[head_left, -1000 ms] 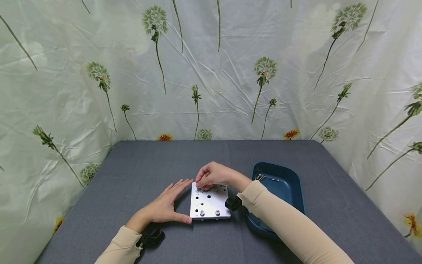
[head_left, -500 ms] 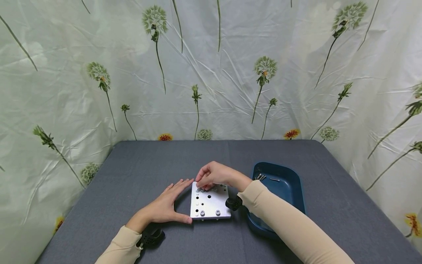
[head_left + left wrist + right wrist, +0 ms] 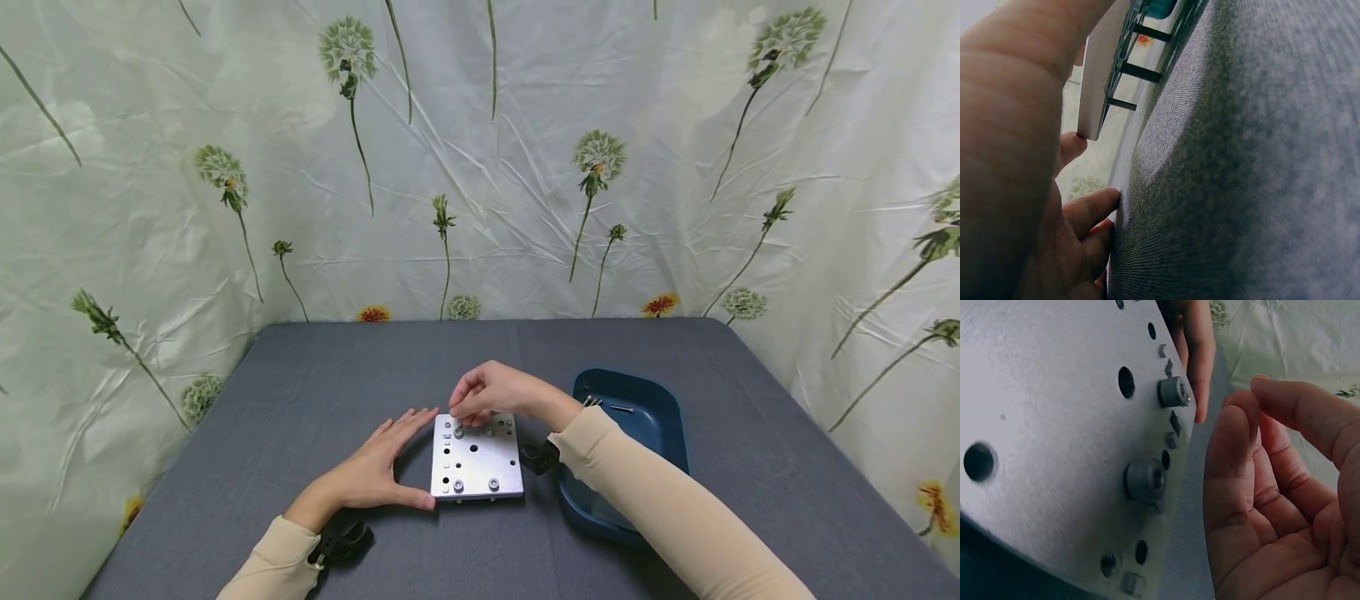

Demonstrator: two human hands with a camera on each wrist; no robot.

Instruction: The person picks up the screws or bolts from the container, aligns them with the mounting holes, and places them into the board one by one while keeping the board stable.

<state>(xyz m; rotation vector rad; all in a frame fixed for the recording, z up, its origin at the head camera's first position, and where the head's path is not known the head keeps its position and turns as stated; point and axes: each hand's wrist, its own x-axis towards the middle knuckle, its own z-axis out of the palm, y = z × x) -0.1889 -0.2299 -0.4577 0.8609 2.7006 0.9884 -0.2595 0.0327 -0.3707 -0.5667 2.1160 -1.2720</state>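
A silver metal plate (image 3: pixel 475 467) with holes and socket-head bolts lies in front of me. My left hand (image 3: pixel 367 471) spreads along its left side, thumb at the near corner and index fingertip at the far one. In the left wrist view, bolt shanks (image 3: pixel 1141 70) stick out from the plate's underside. My right hand (image 3: pixel 498 392) is over the far left part of the plate, close to a bolt (image 3: pixel 458 432). The right wrist view shows its fingers loosely bent, thumb and index tips close together, nothing visible between them, beside two bolt heads (image 3: pixel 1146 480).
To the right stands a dark blue tray (image 3: pixel 678 433) with a few loose bolts (image 3: pixel 621 408) inside, partly under my right forearm. Grey cloth covers the table (image 3: pixel 360 358). A flowered curtain (image 3: pixel 517 208) hangs behind it.
My right hand has drawn slightly up and to the right, uncovering the plate's far left corner and the bolt there. The left hand holds its place.
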